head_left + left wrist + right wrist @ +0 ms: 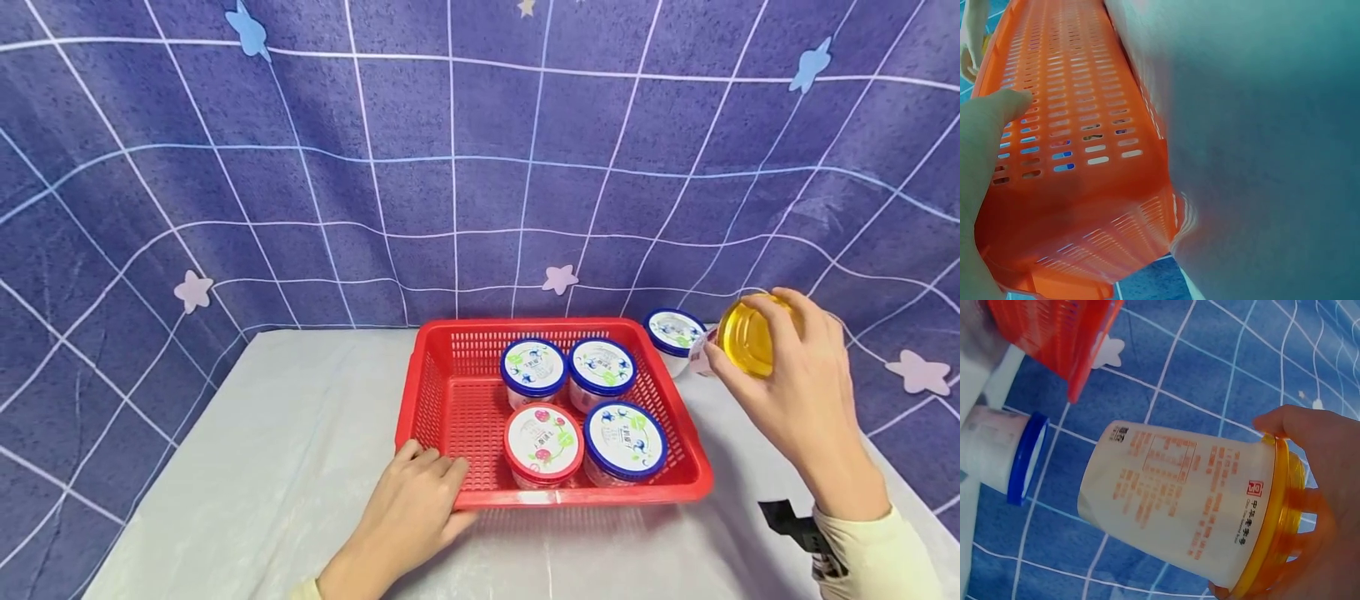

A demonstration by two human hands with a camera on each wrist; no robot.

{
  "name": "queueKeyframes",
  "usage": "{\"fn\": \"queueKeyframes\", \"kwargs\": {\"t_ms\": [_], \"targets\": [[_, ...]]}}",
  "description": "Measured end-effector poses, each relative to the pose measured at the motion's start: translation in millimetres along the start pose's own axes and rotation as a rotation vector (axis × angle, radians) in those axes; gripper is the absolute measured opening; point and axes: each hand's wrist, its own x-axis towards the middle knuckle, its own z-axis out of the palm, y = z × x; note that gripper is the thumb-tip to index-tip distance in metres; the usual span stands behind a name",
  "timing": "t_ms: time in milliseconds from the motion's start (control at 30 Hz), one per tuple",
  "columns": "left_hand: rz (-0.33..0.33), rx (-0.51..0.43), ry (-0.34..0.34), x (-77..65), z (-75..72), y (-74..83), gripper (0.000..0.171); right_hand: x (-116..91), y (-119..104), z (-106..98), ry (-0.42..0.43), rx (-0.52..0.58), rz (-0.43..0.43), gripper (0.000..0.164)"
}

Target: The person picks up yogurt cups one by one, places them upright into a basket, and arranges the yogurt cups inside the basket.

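My left hand (408, 508) grips the front left rim of a red plastic basket (555, 497), with the fingers over the edge and the thumb against the slotted outer wall (1072, 81). On the right half inside the basket stand tubs with blue lids (625, 440) and one tub with a red lid (543, 444). My right hand (802, 383) holds a white tub (1172, 500) by its yellow lid (750, 337). That tub is tipped on its side in the air, right of the basket, its base pointing left in the right wrist view.
Another blue-lidded tub (672, 333) stands outside the basket, by its back right corner. A pale cover (247, 467) lies over the table. Behind it hangs a purple-blue cloth (487, 200) with grid lines and stars.
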Motion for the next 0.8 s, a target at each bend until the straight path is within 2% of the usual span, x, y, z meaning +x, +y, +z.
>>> {"fn": "queueKeyframes", "kwargs": {"t_ms": [233, 333, 600, 800], "targets": [[-0.01, 0.002, -0.012, 0.3, -2.3, 1.5, 0.045, 1, -6, -8, 0.005, 0.0, 0.047, 0.064], [-0.014, 0.003, -0.018, 0.0, -2.8, 1.4, 0.046, 1, -10, -7, -0.01, 0.001, 0.038, 0.064], [-0.016, 0.005, -0.016, -0.6, -3.2, 1.4, 0.045, 13, -37, -5, -0.036, -0.007, -0.073, 0.066], [-0.016, 0.008, -0.022, -0.5, -3.5, 2.4, 0.044, 25, -64, -1, -0.093, 0.04, -0.178, 0.065]]}}
